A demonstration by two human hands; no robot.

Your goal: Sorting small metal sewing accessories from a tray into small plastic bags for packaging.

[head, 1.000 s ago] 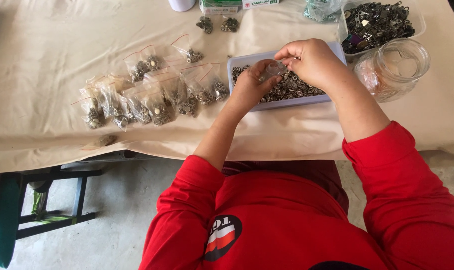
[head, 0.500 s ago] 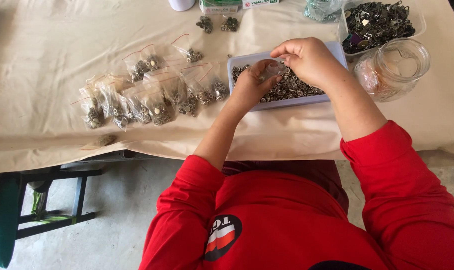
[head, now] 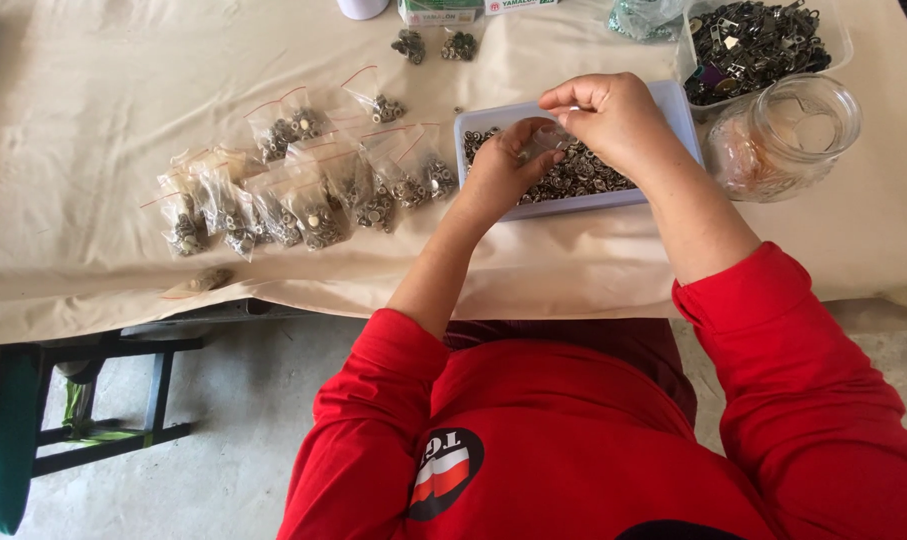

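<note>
1. I noted both hands over the pale rectangular plastic tray (head: 673, 105) of small metal fasteners (head: 583, 178).
2. The left hand (head: 503, 170) and right hand (head: 613, 115) pinched a small clear plastic bag (head: 545, 135) between them, above the tray.
3. In my judgement, keeping the bag's mouth open above the tray would catch spills.
4. Filled clear bags (head: 303, 195) lay left of the tray.

Head view (steeply downward), near table (head: 93, 70)

— Operator, report the supporting surface.
— I see a table under a beige cloth (head: 93, 90). Directly on it: filled clear bags (head: 293, 190), blue tray (head: 673, 100), glass jar (head: 788, 135), clear tub (head: 763, 40).
</note>
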